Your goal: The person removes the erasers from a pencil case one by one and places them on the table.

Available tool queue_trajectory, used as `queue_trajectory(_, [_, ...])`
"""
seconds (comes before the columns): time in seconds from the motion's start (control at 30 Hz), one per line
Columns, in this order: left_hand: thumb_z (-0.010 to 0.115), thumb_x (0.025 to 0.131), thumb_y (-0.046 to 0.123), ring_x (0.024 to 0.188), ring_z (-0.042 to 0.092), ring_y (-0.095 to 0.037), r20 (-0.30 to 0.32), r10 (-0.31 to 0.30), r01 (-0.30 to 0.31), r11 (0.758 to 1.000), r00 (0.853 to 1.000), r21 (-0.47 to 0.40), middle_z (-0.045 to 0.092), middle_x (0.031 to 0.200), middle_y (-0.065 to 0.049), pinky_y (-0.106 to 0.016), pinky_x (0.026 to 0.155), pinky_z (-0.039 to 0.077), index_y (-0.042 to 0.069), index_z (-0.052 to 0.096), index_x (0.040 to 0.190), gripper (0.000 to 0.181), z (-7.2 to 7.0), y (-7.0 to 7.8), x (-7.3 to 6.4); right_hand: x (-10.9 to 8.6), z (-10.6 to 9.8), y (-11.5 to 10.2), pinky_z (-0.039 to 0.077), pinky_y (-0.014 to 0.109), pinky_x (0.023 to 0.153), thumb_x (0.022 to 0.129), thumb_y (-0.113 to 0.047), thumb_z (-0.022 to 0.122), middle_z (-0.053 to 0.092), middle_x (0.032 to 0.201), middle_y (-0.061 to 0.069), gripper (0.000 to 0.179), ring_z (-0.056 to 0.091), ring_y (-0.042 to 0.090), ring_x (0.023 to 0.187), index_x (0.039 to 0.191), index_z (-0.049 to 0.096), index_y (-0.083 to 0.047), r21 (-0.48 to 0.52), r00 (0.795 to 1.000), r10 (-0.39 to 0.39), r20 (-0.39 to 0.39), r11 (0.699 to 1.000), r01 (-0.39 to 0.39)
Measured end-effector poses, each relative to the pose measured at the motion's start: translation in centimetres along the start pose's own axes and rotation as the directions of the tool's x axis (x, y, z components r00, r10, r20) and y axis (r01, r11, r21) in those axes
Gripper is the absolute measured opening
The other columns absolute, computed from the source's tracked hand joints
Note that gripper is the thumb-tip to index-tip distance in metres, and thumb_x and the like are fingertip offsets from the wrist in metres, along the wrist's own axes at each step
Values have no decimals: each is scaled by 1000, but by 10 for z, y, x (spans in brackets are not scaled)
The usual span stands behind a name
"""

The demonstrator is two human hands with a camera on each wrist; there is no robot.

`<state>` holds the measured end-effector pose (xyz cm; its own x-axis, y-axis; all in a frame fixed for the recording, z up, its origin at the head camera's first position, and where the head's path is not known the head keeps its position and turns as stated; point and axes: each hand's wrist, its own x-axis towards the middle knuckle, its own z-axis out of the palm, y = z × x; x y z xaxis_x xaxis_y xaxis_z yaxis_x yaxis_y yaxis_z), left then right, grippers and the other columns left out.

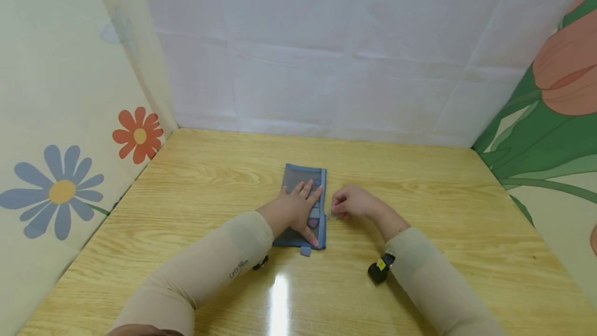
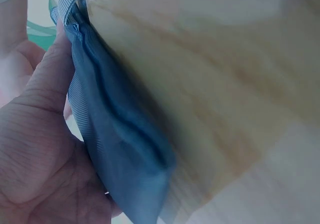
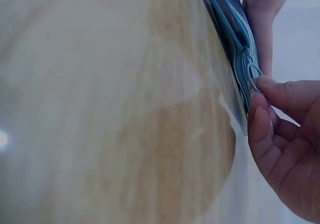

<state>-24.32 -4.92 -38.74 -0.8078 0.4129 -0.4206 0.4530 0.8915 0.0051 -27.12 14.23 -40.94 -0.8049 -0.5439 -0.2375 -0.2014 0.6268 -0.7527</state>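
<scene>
A blue-edged mesh zipper pouch (image 1: 293,176) lies flat on the table, with something purplish faintly showing through it. Spread across its top, my left hand (image 1: 299,209) presses it down with straight fingers. My right hand (image 1: 355,202) is at the pouch's right edge. In the right wrist view, the thumb and forefinger of my right hand (image 3: 295,134) pinch a thin looped zipper pull (image 3: 253,72). Beyond the slider the zipper edges of the pouch (image 3: 227,27) stand apart. The left wrist view shows the pouch's blue end (image 2: 120,139) beside my left thumb.
A small fabric tab (image 1: 305,251) sticks out from the pouch's near end. The wood-grain table (image 1: 224,170) runs back to a white cloth (image 1: 303,66). Flower-patterned walls flank both sides. A black wrist camera (image 1: 380,269) sits by the right sleeve.
</scene>
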Motion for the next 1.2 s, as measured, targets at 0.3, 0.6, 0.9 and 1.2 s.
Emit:
queue_trajectory(0.3, [58, 40, 82, 138, -3, -31, 7, 7, -7, 1000, 1000, 9, -11, 152, -10, -58, 107, 9, 23, -10, 146, 139, 0, 1, -1, 6, -2, 1, 50, 26, 57, 82, -5, 61, 61, 66, 3, 7, 56, 14, 61, 76, 65, -3, 53, 993, 96, -68, 994, -93])
queue_trajectory(0.6, [60, 42, 80, 138, -3, -31, 8, 14, -14, 1000, 1000, -5, -11, 152, -9, -57, 108, 8, 24, -9, 147, 137, -2, 2, -3, 15, -7, 3, 50, 26, 59, 83, -6, 61, 61, 67, 3, 8, 57, 15, 62, 78, 66, -3, 44, 982, 139, -129, 990, -134])
queue_trajectory(0.9, [59, 42, 81, 138, -3, -30, 27, 23, -24, 1000, 999, 19, -11, 152, -9, -57, 108, 9, 24, -9, 147, 137, -3, 4, -3, 21, -13, 6, 51, 25, 58, 83, -6, 62, 62, 67, 4, 9, 57, 13, 61, 77, 66, -1, 39, 972, 160, -171, 987, -156])
queue_trajectory(1.2, [61, 43, 79, 138, -3, -31, 16, 36, -36, 999, 999, 12, -11, 152, -9, -57, 108, 9, 24, -8, 147, 136, -3, 4, -5, 23, -15, 5, 51, 25, 58, 83, -5, 61, 63, 70, 5, 8, 57, 14, 62, 79, 65, 1, 61, 965, 171, -200, 985, -161])
